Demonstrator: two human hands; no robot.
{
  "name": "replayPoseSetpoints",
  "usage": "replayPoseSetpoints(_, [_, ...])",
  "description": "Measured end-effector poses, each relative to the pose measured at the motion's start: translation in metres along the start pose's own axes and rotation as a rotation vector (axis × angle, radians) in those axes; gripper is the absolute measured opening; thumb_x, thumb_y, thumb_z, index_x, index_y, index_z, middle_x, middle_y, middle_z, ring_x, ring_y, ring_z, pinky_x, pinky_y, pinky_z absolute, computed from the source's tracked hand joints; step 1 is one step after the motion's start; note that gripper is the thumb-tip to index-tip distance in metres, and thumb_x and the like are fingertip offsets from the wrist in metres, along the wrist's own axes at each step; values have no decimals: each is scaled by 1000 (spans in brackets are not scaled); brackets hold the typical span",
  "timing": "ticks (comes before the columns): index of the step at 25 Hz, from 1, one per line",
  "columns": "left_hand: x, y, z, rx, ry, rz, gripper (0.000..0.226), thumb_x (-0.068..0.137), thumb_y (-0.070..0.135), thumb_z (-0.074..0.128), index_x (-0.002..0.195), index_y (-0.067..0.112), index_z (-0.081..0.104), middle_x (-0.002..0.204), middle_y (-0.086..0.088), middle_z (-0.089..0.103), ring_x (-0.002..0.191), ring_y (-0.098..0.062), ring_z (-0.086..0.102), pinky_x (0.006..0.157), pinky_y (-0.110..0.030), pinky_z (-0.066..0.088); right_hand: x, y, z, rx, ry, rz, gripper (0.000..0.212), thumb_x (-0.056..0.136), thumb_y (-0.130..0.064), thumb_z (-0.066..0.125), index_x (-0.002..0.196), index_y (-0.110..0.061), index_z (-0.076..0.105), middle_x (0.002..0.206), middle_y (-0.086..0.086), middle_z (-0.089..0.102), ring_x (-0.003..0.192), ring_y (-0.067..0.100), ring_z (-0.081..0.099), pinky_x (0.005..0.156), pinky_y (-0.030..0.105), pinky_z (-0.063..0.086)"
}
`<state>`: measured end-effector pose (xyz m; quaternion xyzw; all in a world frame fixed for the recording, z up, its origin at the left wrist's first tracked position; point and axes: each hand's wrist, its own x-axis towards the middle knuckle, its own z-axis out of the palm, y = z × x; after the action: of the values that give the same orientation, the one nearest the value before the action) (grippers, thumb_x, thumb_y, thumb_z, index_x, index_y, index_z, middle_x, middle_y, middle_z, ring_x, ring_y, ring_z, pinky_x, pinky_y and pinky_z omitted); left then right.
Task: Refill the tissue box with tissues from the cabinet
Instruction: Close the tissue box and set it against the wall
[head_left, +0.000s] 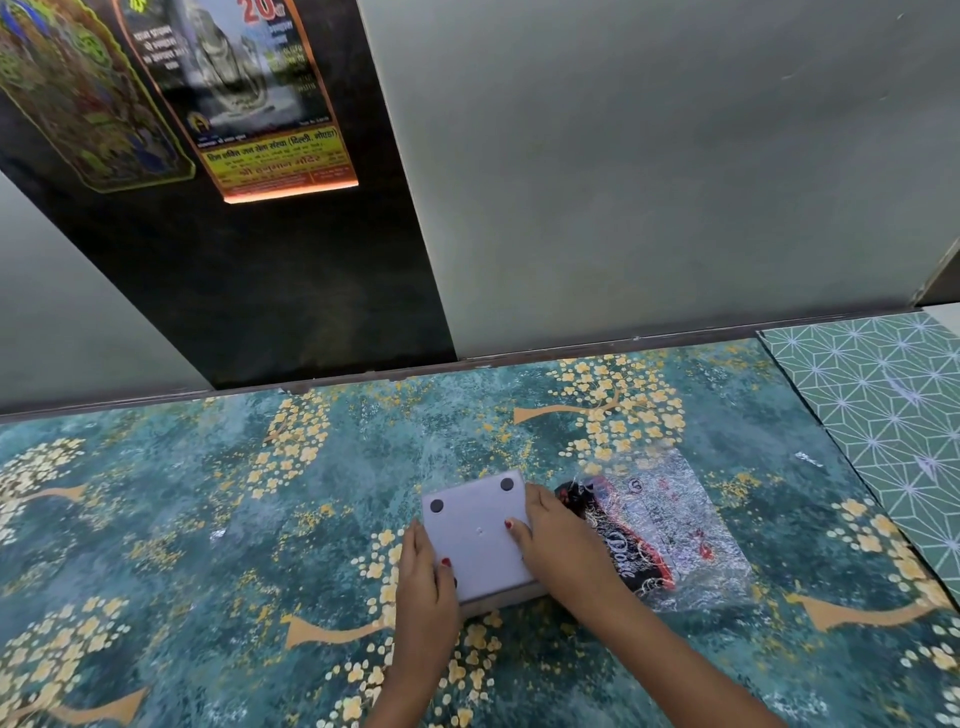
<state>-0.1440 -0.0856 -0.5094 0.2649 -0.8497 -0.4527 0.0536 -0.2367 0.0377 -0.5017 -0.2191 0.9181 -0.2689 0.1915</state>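
Both forearms reach in from the near edge of the counter (156, 519), which is covered in teal sheeting with yellow blossoms. Against the far wall hangs a dark panel (291, 270) bearing a calendar poster (249, 98). Right of centre lies a crinkled clear tissue wrapper (670, 525), empty as far as can be seen. Touching its left side sits the grey tissue box (475, 535), bottom up, round feet showing. Left hand (423, 571) and right hand (550, 540) clamp its opposite sides, fingers spread.

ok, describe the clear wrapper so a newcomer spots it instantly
Start at the teal floral tabletop. Beside the right hand on the grey box lies the clear wrapper: crinkly, see-through, with black and red print, unlike the opaque box.
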Motion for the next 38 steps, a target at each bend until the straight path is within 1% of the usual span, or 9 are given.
replayPoseSetpoints(4, [8, -5, -1, -78, 9, -19, 63, 94, 18, 41, 145, 15, 2, 156, -3, 4, 139, -16, 19, 111, -33, 27, -2, -7, 5, -130, -46, -29, 55, 98, -33, 21, 145, -18, -3, 157, 7, -2, 128, 32, 38, 98, 42, 39])
replayPoseSetpoints(6, [19, -12, -2, -125, -3, -52, 57, 91, 27, 46, 142, 17, 22, 144, -14, 36, 116, -24, 50, 89, -40, 51, 0, -5, 5, -173, -51, -42, 55, 98, -30, 21, 145, -13, -2, 157, 8, -4, 134, 31, 28, 107, 44, 31])
replayPoseSetpoints(10, [28, -16, -3, -283, 29, -84, 36, 89, 10, 53, 123, 20, 49, 97, -5, 61, 75, -10, 57, 50, -11, 47, 5, -9, 8, -200, -45, -24, 57, 96, -22, 26, 144, -8, -1, 157, 9, -6, 134, 33, 26, 100, 45, 38])
replayPoseSetpoints(17, [31, -7, -12, -515, 49, -283, 56, 82, 0, 59, 134, 2, 37, 126, -1, 49, 109, -26, 55, 78, -35, 58, 2, -7, -1, -152, -78, -31, 56, 96, -26, 27, 145, -16, 1, 154, 12, 17, 115, 31, 50, 85, 40, 46])
replayPoseSetpoints(20, [30, 4, -14, -383, -76, -431, 28, 88, 8, 51, 115, -2, 56, 95, -13, 67, 89, -33, 63, 84, -53, 52, -2, -2, -15, 177, -144, 144, 66, 94, -35, 37, 144, -21, -4, 97, 10, 63, 73, 20, 58, 57, 30, 45])
replayPoseSetpoints(24, [22, 22, -13, -707, -42, -286, 47, 85, -14, 41, 123, 12, 52, 108, -7, 66, 94, -24, 62, 67, -34, 59, -7, -3, -29, 758, -11, 214, 31, 90, -44, 42, 103, -23, 59, 105, 10, 68, 89, 26, 61, 76, 35, 49])
replayPoseSetpoints(28, [29, 45, -19, -1118, -12, -33, 74, 71, -33, 24, 86, 20, 75, 96, 12, 74, 101, 1, 63, 71, -16, 57, 1, -4, -55, 1776, 211, 293, 30, 86, -44, 48, 83, -17, 60, 78, 3, 74, 73, 19, 66, 61, 33, 51])
replayPoseSetpoints(34, [61, 61, -4, -1232, -115, -44, 47, 68, -19, 33, 58, 4, 73, 81, -3, 77, 95, -5, 66, 79, -17, 55, 32, 11, -57, 1522, 161, 434, 31, 76, -28, 68, 101, -17, 55, 102, 14, 55, 91, 33, 54, 70, 53, 55])
replayPoseSetpoints(38, [90, 59, 2, -1292, -83, -284, 25, 79, 7, 44, 92, 7, 65, 95, -8, 67, 91, -20, 60, 68, -37, 54, 48, 24, -50, 1336, 369, 228, 23, 66, -17, 76, 80, -27, 60, 119, 17, 54, 91, 28, 56, 58, 41, 58])
